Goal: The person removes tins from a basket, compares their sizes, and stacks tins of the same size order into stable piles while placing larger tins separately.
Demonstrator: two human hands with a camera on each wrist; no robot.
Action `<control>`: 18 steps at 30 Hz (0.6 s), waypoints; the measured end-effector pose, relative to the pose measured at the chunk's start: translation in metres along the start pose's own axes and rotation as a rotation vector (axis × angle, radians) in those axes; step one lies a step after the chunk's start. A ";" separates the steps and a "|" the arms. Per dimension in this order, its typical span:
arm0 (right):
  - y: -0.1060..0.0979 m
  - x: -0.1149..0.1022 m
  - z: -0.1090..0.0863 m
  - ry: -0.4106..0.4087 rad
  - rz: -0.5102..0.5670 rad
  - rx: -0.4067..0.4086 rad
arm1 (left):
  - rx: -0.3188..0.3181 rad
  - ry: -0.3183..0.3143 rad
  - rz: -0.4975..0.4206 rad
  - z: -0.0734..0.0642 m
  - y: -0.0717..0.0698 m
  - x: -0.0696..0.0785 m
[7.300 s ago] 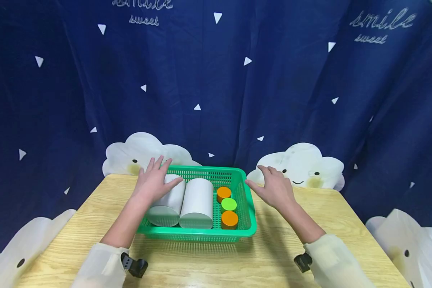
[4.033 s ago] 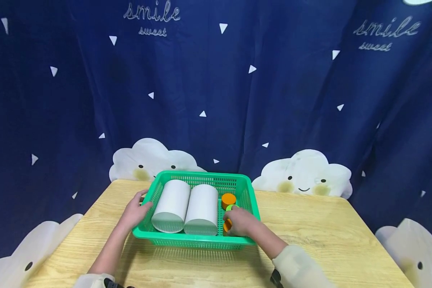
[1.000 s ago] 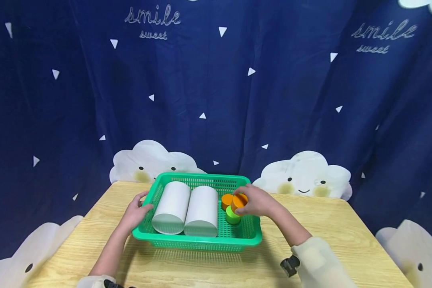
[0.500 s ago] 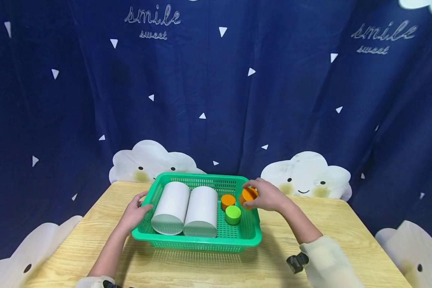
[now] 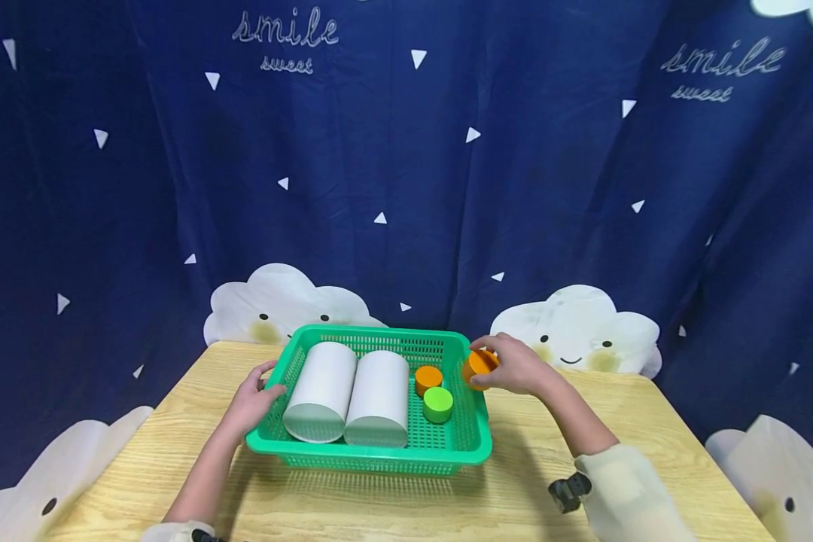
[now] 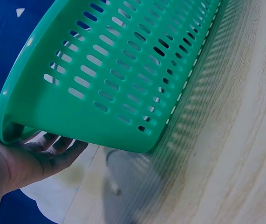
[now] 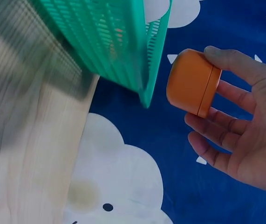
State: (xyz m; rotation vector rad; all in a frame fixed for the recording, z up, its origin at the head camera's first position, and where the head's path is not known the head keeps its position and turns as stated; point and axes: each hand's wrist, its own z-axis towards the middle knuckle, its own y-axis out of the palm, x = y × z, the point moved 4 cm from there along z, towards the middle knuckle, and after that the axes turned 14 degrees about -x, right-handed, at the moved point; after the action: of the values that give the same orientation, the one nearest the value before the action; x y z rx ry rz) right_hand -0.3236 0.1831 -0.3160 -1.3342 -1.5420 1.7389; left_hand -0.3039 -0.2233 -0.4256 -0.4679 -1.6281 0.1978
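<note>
My right hand [image 5: 520, 367] pinches a small round orange jar [image 5: 476, 369] between thumb and fingers, at the right rim of the green basket [image 5: 373, 456]. In the right wrist view this lidded jar [image 7: 188, 84] lies tilted in the fingertips, beside the basket's side. Fingers of my left hand [image 5: 252, 400] curl round the basket's left rim; the left wrist view has that hand [image 6: 35, 161] under the rim's edge. Inside the basket, a second orange jar [image 5: 428, 380] and a lime-green jar [image 5: 437, 405] stand to the right of two large white cylinders [image 5: 321, 391].
The basket rests on a light wooden table [image 5: 352, 508] near its back edge. Directly behind hangs a dark blue curtain [image 5: 379, 150] with white triangles and clouds. Black wrist cameras [image 5: 569, 491] are strapped at the cuffs.
My right hand reached into the basket, gripped the front orange jar, lifted it and carried it rightward to the rim. Earlier, my left hand moved from above the cylinders to the left rim.
</note>
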 end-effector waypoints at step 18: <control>-0.003 0.036 -0.001 0.055 -0.003 0.036 | 0.010 0.003 -0.006 0.002 -0.001 -0.001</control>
State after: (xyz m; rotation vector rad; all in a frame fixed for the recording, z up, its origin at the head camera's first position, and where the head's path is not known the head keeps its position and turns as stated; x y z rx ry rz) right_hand -0.3389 0.2146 -0.3260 -1.3496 -1.4753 1.7057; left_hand -0.3059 -0.2244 -0.4266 -0.4560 -1.6242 0.2007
